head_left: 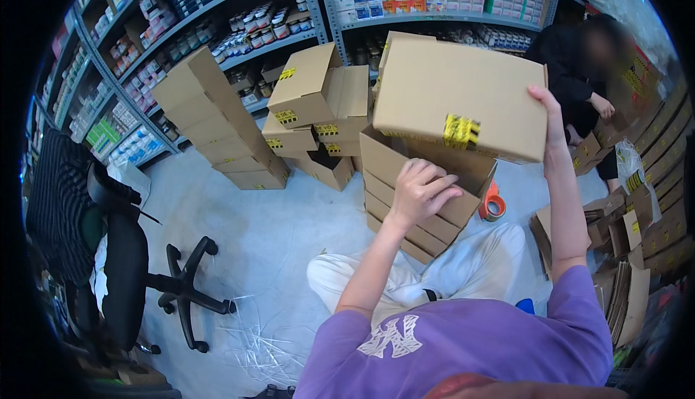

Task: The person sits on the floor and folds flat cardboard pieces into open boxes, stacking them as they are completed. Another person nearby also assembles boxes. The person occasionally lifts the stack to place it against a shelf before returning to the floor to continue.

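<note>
A closed brown cardboard box [456,88] with a yellow-and-black sticker is raised and tilted above a stack. My right hand [546,113] grips it by its right edge, thumb at the top corner. Below it, the top box of the stack [405,189] in front of my crossed legs stands open, and its inside is dark. My left hand [422,190] is over that box's near wall, its fingers curled and drawn together toward the thumb. Whatever they might hold is hidden.
An orange tape dispenser [492,202] lies right of the stack. More boxes [224,124] are piled at the left, before metal shelves [239,55]. Flattened cardboard [626,298] leans at the right. A co-worker in black [572,66] sits far right. An office chair [119,254] stands left, near white straps [264,345].
</note>
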Motion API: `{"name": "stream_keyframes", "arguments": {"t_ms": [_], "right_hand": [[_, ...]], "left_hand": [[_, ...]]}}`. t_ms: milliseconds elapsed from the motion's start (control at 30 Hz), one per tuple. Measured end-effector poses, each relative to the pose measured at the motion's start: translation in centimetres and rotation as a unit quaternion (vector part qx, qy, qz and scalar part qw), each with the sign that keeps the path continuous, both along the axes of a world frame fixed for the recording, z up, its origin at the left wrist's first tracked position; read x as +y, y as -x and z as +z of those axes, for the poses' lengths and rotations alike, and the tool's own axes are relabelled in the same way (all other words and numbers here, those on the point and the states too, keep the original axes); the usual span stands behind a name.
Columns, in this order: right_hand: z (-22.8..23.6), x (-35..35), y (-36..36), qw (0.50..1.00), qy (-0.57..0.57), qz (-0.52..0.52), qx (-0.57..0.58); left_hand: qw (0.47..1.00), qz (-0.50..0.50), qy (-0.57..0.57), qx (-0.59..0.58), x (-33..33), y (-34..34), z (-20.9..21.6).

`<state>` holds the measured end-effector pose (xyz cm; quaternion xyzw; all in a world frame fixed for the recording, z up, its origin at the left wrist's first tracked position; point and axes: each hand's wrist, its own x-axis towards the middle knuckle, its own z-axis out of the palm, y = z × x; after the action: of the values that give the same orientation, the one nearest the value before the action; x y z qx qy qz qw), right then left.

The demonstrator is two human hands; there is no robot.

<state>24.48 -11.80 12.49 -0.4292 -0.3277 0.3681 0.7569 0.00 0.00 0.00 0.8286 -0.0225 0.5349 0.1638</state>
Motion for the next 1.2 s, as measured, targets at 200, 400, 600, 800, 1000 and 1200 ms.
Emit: {"name": "stream_keyframes", "arguments": {"t_ms": [200,400,600,800,1000,1200], "right_hand": [[0.4,0.7,7.1,0.943,-0.066,-0.181,-0.270],[-0.4,0.8,8.2,0.896,-0.072,-0.221,-0.377],[-3.0,1.5,12.1,0.809,-0.066,-0.297,-0.503],[-3.6,1.2,12.3,0.794,-0.137,-0.302,-0.508],[-2.6,3.0,13.0,0.810,-0.091,-0.344,-0.466],[-7.1,1.4,12.3,0.807,-0.161,-0.328,-0.464]], "left_hand": [[0.998,-0.009,0.014,-0.059,-0.2,0.0,-1.5],[0.995,0.007,-0.011,-0.097,-0.6,1.5,-2.6],[0.994,0.007,0.030,-0.100,-1.1,1.6,-3.4],[0.995,0.026,0.041,-0.093,-1.4,2.8,-2.8],[0.998,0.024,0.027,-0.050,-0.7,3.3,-3.2],[0.998,0.002,0.044,-0.048,-0.5,3.8,-2.7]]}}
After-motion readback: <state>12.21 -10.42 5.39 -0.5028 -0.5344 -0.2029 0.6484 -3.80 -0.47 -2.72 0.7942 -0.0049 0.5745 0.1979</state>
